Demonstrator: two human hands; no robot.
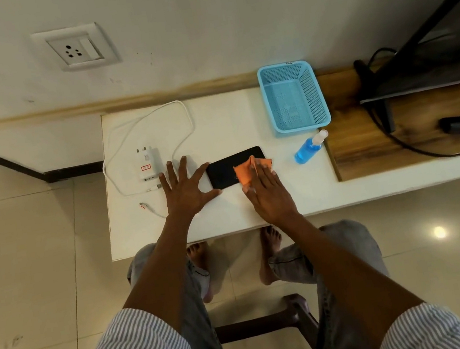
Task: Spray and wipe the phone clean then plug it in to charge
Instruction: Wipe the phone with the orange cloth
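My left hand (185, 184) lies flat with its fingers spread wide on the white table (229, 216), thumb and forefinger bracketing the left end of the black phone (226, 169) and touching its edge, holding nothing. My right hand (267, 192) is flat too, fingers straight and together, pressing the orange cloth (245, 172) down on the right half of the phone; the cloth's folded corners stick out beyond my fingertips. The phone lies flat just above the middle of the frame, long side running left to right. Left of my left hand sits the white charger plug (146, 164), pins pointing toward the wall, with its white cable (180, 113) looping across the table's upper left; one cable end (143, 206) hangs off the left edge, unplugged. To the right of the phone, the blue spray bottle (310, 148) lies tipped on its side, and above it stands a light-blue plastic basket (267, 100). The wall socket (75, 48) is in the upper left of the frame.
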